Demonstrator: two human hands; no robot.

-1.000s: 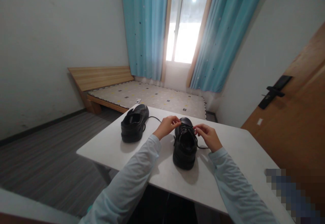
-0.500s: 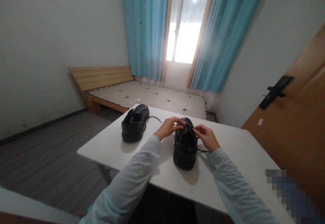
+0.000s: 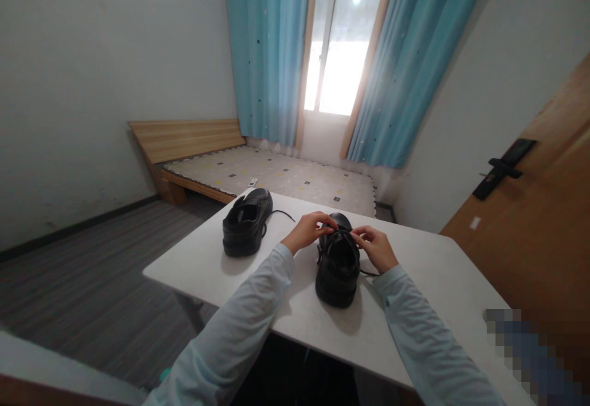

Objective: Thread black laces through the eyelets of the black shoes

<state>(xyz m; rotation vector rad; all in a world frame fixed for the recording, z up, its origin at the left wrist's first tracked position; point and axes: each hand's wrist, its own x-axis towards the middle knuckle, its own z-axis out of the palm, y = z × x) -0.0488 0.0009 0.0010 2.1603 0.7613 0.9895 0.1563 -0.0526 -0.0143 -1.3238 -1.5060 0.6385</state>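
Note:
A black shoe (image 3: 337, 277) stands on the white table (image 3: 415, 308), its heel toward me and black laces across its front. My left hand (image 3: 311, 231) pinches the laces from the left, near the top of the tongue. From the right, the fingertips of my right hand (image 3: 374, 247) are closed on the laces too. A loose lace end lies on the table under my right wrist. Farther left stands a second black shoe (image 3: 244, 228), untouched, with one lace trailing to its right.
Beyond the table is a low bed (image 3: 286, 172) with a patterned mattress and a small white object (image 3: 252, 182) on its near edge. A wooden door (image 3: 544, 209) is at the right. A pixelated patch covers the table's right corner.
The view has shifted very slightly. Both hands stay at the laces of the right-hand shoe, with hardly any visible movement.

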